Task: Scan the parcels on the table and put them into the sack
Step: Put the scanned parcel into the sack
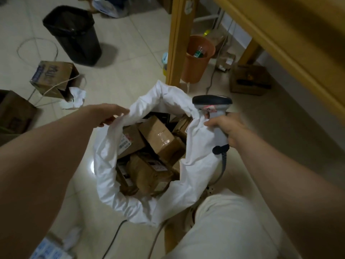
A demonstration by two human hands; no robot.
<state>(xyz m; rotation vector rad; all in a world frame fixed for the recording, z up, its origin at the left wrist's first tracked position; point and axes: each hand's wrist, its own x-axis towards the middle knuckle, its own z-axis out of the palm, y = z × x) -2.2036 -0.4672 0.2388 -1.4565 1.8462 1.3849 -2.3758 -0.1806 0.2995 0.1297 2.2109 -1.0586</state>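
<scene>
the sack [197,152] stands open on the floor beside the table [280,34], with several brown parcels [158,137] piled loosely inside it. the left hand [110,116] pinches the far left rim with curled fingers. the right hand [225,128] is wrapped round the handle of the scanner [212,103] and seems to trap the right rim against it as well. that doubled hold is the likely weak spot: if either pinch slips, the thin cloth could fold in over the parcels and close the mouth. the scanner cable [222,165] hangs just beside the sack and could snag on the rim or get dragged in. the top parcels lie tilted and could shift if the sack is tugged. as for writing, a white shipping label [124,142] on one parcel shows barcode-like print but is too blurred to read. a pink sticker on the scanner's neck and blue lettering on a floor carton [50,75] are likewise unreadable.
</scene>
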